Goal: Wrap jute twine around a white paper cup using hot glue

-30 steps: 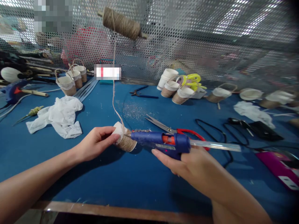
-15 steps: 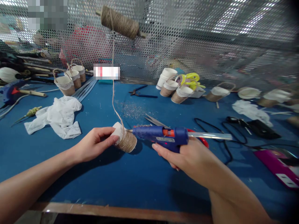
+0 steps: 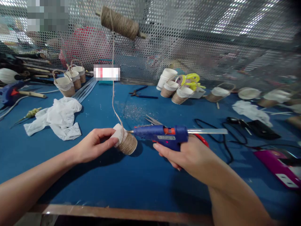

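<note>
My left hand (image 3: 95, 145) pinches a small paper cup (image 3: 125, 140) lying on its side, its lower part wrapped in jute twine and its white rim toward my fingers. A strand of twine (image 3: 113, 91) runs from the cup up to a spool (image 3: 120, 23) on a peg of the mesh wall. My right hand (image 3: 188, 155) grips a blue hot glue gun (image 3: 164, 135) with a clear glue stick out the back. Its nozzle touches the cup where the twine meets it.
Red-handled scissors (image 3: 155, 121) lie just behind the gun. White cloth (image 3: 57, 117) lies at left, near finished twine cups (image 3: 67, 84) and another glue gun (image 3: 9, 94). More cups (image 3: 176, 91), pliers (image 3: 141, 93), black cables (image 3: 218, 135) and a magenta box (image 3: 279, 166) are at right.
The glue gun has shifted slightly left and up, and its nozzle stays at the cup. My left hand and the cup have barely moved.
</note>
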Demonstrator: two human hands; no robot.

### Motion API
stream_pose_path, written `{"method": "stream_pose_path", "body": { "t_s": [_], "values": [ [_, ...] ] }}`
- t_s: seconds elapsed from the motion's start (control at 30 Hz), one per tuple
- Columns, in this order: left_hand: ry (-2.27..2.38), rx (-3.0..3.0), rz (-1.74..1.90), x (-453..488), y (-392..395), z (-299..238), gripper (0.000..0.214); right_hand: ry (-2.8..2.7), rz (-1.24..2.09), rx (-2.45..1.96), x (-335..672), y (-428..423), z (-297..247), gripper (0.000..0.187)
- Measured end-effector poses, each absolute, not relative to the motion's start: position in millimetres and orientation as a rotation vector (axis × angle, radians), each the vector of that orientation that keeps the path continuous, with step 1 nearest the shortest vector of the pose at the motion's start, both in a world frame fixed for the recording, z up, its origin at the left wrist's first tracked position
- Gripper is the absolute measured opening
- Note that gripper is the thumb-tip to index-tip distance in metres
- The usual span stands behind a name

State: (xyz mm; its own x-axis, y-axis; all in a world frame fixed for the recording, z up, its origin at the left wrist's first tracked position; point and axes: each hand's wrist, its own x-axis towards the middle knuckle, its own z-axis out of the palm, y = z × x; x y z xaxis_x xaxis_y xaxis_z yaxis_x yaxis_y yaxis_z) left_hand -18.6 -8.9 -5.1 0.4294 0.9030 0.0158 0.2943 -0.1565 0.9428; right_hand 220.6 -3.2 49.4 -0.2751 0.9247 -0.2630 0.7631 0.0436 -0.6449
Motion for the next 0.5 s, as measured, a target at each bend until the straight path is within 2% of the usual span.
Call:
{"method": "stream_pose_path", "body": {
  "t_s": [0.5],
  "values": [
    [1.042,1.693,0.772,-18.2,-8.4,-5.7,0.026,-2.029,1.090,-1.732,219.9,-4.6,49.5,0.026]
  ]
}}
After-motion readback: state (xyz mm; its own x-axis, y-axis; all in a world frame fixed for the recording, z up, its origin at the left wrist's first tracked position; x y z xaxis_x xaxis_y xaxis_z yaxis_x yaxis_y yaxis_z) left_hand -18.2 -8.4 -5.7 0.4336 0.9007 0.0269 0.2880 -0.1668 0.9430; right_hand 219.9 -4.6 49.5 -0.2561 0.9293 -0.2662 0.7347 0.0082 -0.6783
